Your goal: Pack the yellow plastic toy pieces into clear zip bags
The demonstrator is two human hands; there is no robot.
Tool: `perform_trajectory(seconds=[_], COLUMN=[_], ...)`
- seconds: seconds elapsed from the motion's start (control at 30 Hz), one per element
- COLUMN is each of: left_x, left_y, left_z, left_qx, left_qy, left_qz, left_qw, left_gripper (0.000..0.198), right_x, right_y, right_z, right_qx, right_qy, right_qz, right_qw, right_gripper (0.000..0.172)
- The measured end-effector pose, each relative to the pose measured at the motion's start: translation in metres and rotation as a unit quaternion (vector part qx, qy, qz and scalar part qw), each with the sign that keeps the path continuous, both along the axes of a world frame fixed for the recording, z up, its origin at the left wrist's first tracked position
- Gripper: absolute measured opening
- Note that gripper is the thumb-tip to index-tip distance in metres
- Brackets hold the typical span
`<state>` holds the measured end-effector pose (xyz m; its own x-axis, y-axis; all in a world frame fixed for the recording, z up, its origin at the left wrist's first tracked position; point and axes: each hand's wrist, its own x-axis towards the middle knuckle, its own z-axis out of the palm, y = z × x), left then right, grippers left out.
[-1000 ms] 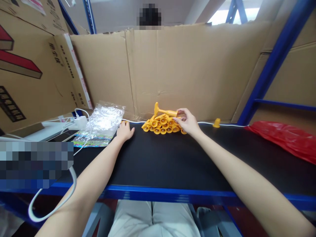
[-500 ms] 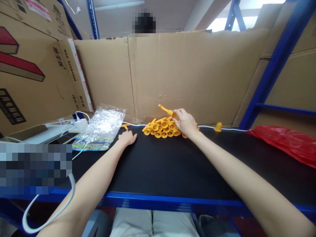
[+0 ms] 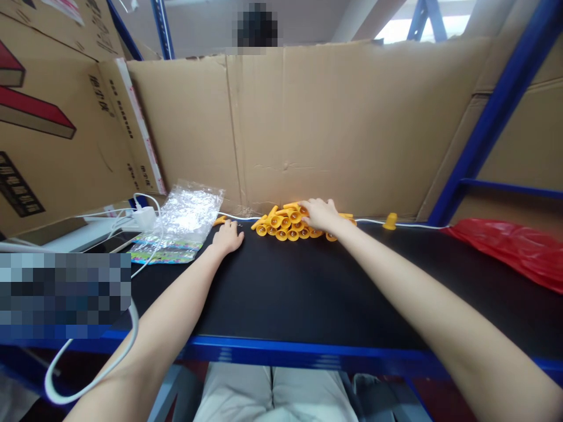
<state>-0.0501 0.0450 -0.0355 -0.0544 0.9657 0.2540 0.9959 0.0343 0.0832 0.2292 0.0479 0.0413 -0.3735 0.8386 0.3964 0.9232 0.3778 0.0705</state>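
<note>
Yellow funnel-shaped pieces (image 3: 281, 234) with narrow stems lie stacked in a heap, round openings facing me. At the top of the heap my right hand (image 3: 323, 214) pinches one yellow funnel-shaped piece (image 3: 291, 206) by its wide end. That piece lies on the heap, its stem pointing left. My left hand (image 3: 227, 237) rests on the black tabletop (image 3: 303, 287), thumb and fingers apart. Just beyond its fingers lies a small orange-yellow piece (image 3: 219, 221), partly hidden; whether a finger touches it I cannot tell.
A yellow cup-like piece (image 3: 390, 221) stands to the right, near a white cable (image 3: 422, 225). Further right is a red plastic bag (image 3: 505, 249). Clear plastic packaging (image 3: 191, 211) and a white charger (image 3: 144, 217) lie at left. A cardboard wall (image 3: 343, 129) closes the back.
My right hand has lowered the yellow piece from above the heap onto its top. My left hand has stayed almost in place. The view has tilted slightly.
</note>
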Motion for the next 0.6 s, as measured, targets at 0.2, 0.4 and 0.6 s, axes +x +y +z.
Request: perform_trajectory(seconds=[0.2,0.4,0.6], left_x=[-0.010,-0.009,-0.009], left_y=[0.013,0.015,0.020], left_z=[-0.010,-0.010,-0.007], left_qx=[-0.082,-0.085,-0.064], left_qy=[-0.032,-0.034,-0.004], left_qz=[-0.041,-0.035,-0.012], left_qw=[0.995,0.995,0.998], left_gripper=[0.057,0.059,0.064], right_x=[0.041,0.125,0.202], right_y=[0.002,0.025,0.040], right_z=[0.068,0.100,0.055], right_qx=[-0.213,-0.204,-0.164], right_qy=[0.123,0.214,0.237], right_qz=[0.056,0.030,-0.240], right_qw=[0.968,0.955,0.927], right_gripper=[0.055,0.048,0.056])
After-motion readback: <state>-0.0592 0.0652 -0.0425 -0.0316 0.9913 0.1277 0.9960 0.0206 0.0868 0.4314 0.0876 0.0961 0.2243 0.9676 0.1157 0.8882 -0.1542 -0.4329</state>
